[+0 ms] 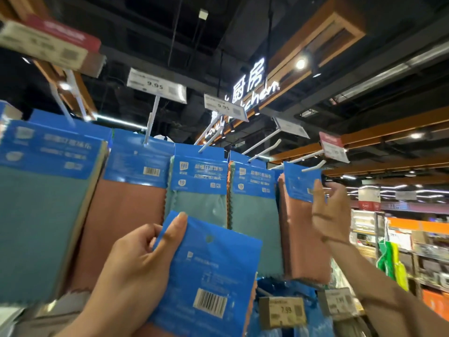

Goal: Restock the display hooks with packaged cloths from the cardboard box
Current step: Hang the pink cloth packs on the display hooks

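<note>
The left hand [136, 268] is gripping a blue-carded cloth pack [209, 271]. Its thumb is lying along the card's upper left corner and the other fingers are curling behind it. The card's back, with its barcode [211, 303], is facing the camera. The hang hole [209, 238] is sitting just right of the thumb tip, uncovered.

The right hand [328, 207] is reaching up to the orange-cloth pack [301, 229] hanging at the right end of the row. The thumb is on the front of that card and the fingers are curling behind its right edge, pinching it. A white hook [314, 165] is poking out just above those fingertips. The cardboard box is not showing here.

The step in hand is probably seating the hung pack, with the held pack going up next. Doing it well seems to call for three things:

- **Keep the hole clear:** the left thumb should be staying off the hang hole so a hook tip can enter it.
- **Turn the pack:** the printed front should be facing outward, like the teal-cloth packs [199, 190] above the left fingertips.
- **Steady the row:** the right fingers can be holding the hung cards back, so the new card slides fully on and is not catching at the tip.

The motion blur suggests that slowing down at the hook will help.
</note>
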`<state>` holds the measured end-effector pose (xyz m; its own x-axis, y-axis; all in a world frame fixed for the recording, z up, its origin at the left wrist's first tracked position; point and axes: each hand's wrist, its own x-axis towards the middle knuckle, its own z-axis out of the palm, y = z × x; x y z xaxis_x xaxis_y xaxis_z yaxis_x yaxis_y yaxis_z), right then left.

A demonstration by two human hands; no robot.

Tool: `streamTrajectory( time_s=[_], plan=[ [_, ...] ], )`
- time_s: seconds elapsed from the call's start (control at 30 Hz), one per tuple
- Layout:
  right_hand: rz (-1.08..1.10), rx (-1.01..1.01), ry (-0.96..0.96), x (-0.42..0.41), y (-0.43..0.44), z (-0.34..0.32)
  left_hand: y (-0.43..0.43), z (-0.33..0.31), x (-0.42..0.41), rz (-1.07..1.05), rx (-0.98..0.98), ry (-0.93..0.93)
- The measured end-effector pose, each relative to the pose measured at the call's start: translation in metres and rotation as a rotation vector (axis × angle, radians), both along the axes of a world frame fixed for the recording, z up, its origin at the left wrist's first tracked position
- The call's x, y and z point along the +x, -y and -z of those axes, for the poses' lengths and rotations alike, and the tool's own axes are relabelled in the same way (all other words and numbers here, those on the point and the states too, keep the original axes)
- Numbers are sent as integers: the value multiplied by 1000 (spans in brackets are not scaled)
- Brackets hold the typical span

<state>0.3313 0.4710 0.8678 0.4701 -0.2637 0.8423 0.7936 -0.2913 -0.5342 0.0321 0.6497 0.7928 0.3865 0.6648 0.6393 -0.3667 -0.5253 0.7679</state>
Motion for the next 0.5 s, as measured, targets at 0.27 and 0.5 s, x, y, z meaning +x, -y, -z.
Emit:
streamTrajectory(
  time_s=[0.27,0.5],
  plan=[
    [-785,-88,-301,-157,2,102,20,12,9,8,-78,35],
    [-932,-80,-400,-240,17,128,50,10,3,102,-123,18]
  ],
)
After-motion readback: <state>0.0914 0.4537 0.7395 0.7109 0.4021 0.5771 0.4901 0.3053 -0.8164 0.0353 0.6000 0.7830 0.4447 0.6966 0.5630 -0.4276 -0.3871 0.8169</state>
